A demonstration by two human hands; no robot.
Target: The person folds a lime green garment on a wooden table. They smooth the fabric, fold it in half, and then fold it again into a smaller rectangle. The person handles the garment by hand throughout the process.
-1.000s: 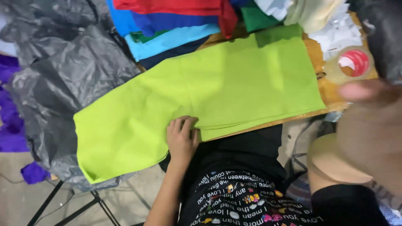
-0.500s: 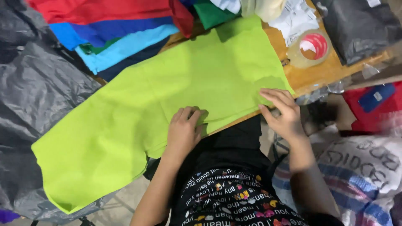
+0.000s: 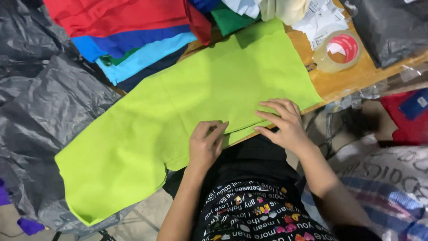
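A lime green garment (image 3: 187, 107) lies spread flat across a wooden table (image 3: 352, 78), one end hanging off to the lower left. My left hand (image 3: 206, 145) rests palm down on its near edge, fingers together. My right hand (image 3: 281, 120) lies flat on the cloth a little to the right, fingers spread, touching the same near hem. Neither hand grips the fabric.
Folded shirts in red (image 3: 116, 15), blue (image 3: 129, 42) and dark green (image 3: 232, 18) are stacked at the table's far side. A roll of clear tape (image 3: 336, 51) and paper labels (image 3: 321, 15) sit at the right. Grey plastic bags (image 3: 40, 107) lie left, a woven sack (image 3: 392, 187) right.
My right hand came down from near the camera onto the cloth's near edge. The view shifted, bringing the green garment closer. My left hand stayed on the hem.
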